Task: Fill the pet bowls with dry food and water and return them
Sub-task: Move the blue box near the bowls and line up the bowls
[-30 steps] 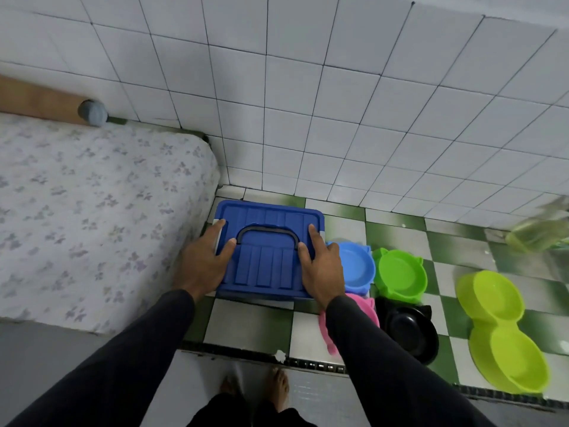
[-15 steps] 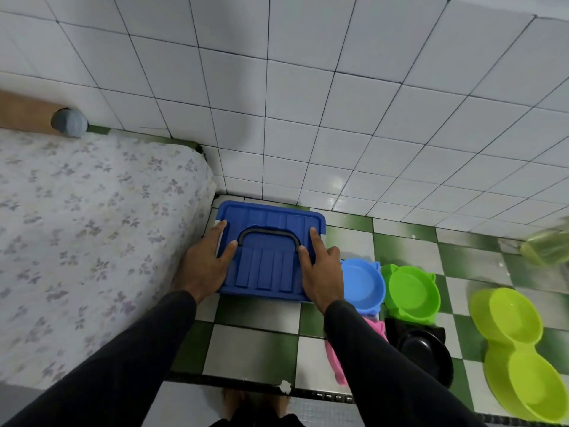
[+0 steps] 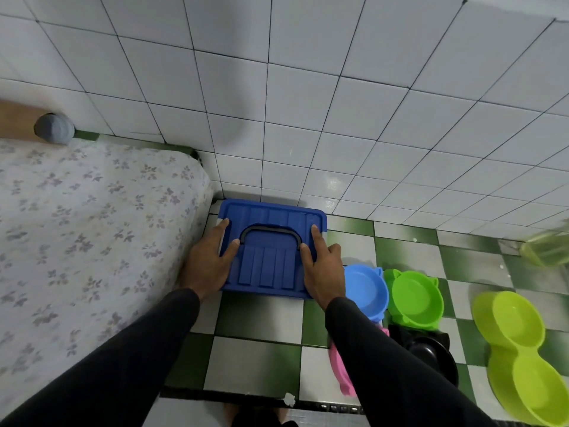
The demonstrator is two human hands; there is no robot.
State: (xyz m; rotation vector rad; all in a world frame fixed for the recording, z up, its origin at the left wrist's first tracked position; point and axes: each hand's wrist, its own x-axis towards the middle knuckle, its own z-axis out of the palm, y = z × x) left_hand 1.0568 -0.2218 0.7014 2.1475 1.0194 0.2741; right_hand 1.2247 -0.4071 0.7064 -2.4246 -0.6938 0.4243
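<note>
Fingers (image 3: pixel 226 224) of left hand (image 3: pixel 209 260) straight, lying along left edge of blue lid (image 3: pixel 271 245), thumb on top near black handle (image 3: pixel 269 234). Fingers of right hand (image 3: pixel 323 269) also mostly straight, along right edge, thumb on top. Both pressing on the lid of blue storage box; nothing truly gripped.

Box directly between both hands, long axis left to right, against the tiled wall (image 3: pixel 308 118), just beside mattress (image 3: pixel 77 226). Probably holding the dry food; lid must go up next.

Bowls all to the right, so right hand nearer: 1 blue bowl (image 3: pixel 365 291) touching that hand, 1 green bowl (image 3: pixel 414 298), 1 black bowl (image 3: pixel 431 354), 1 pink bowl (image 3: pixel 338 371) partly hidden by sleeve, 1 lime double bowl (image 3: pixel 523 349). All appear empty.
</note>
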